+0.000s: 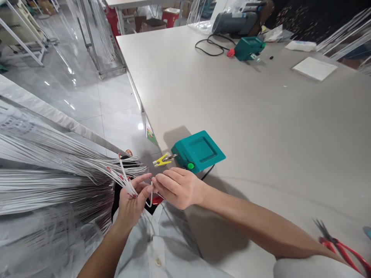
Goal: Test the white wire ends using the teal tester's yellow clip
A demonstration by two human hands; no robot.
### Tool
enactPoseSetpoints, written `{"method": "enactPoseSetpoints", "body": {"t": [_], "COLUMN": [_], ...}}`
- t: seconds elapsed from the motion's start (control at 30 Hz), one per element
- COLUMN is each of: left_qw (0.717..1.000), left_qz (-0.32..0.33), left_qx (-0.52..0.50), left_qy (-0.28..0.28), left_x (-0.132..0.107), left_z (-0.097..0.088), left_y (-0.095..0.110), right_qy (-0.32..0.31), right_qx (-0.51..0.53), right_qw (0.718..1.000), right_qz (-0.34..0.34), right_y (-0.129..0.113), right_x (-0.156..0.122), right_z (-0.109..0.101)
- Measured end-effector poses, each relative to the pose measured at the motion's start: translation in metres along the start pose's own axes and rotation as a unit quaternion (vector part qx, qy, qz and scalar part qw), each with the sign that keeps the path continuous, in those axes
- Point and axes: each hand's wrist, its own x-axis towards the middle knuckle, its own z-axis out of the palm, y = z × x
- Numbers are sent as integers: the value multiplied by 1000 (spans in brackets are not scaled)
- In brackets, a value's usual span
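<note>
My left hand (131,202) is closed round a small bunch of thin white cords (127,181) with red marks near their ends, just off the table's near left corner. My right hand (176,187) pinches one white cord (150,195) at the left hand's fingertips; the two hands touch. Right above them, on the table's corner, sits a small teal box (198,150) with a green button and a yellow clip (160,160) sticking out of its left side.
A big bundle of white cords (43,166) fans in from the left. Red-handled scissors (342,247) lie at the table's (261,116) near right. At the far end are a second teal box (249,47), a black cable (210,45), a white sheet (314,68).
</note>
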Motion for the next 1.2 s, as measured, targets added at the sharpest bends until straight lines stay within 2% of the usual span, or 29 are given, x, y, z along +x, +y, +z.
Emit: {"method": "enactPoseSetpoints", "body": {"t": [0.13, 0.2, 0.23, 0.27, 0.3, 0.33, 0.43, 0.47, 0.5, 0.53, 0.57, 0.63, 0.67, 0.7, 0.73, 0.8, 0.9, 1.0, 1.2], "left_qw": [997, 992, 988, 982, 974, 964, 939, 936, 937, 942, 949, 967, 976, 983, 989, 996, 997, 996, 996], "left_qz": [51, 80, 99, 122, 149, 182, 255, 259, 253, 236, 211, 144, 108, 78, 51, 15, -5, 2, 8], "left_qx": [62, 97, 119, 143, 168, 193, 231, 236, 238, 237, 232, 206, 185, 156, 127, 67, 6, -21, -21], "left_qy": [10, 20, 26, 31, 32, 28, -15, -24, -22, -9, 9, 42, 48, 54, 55, 62, 77, 90, 84], "left_x": [0, 1, 1, 1, 1, 1, 2, 3, 3, 5, 7, 12, 15, 18, 21, 27, 34, 39, 41], "left_z": [1, 1, 0, -2, -4, -7, -13, -13, -13, -12, -11, -7, -6, -4, -2, 1, 6, 11, 14], "left_y": [2, 1, -1, -3, -6, -8, -14, -14, -15, -15, -14, -13, -12, -12, -11, -10, -10, -10, -11], "right_qy": [-51, -84, -97, -110, -124, -144, -225, -250, -266, -271, -261, -216, -189, -172, -171, -202, -274, -324, -337], "right_qx": [43, 131, 193, 263, 334, 404, 561, 583, 587, 569, 526, 374, 281, 191, 117, 11, -71, -80, -83], "right_qw": [997, 980, 960, 930, 887, 830, 617, 566, 547, 569, 627, 788, 859, 910, 940, 960, 948, 934, 928], "right_qz": [49, 124, 175, 232, 293, 356, 504, 527, 535, 528, 512, 438, 384, 326, 272, 193, 148, 128, 133], "right_y": [-1, 0, 1, 2, 3, 4, 6, 6, 6, 6, 6, 7, 8, 10, 12, 17, 25, 31, 44], "right_x": [4, 9, 11, 13, 15, 17, 20, 20, 19, 18, 16, 11, 9, 6, 4, 1, 4, 10, 14], "right_z": [-2, -3, -3, -3, -3, -3, -2, -2, -3, -4, -5, -9, -10, -11, -10, -8, -5, -6, -7]}}
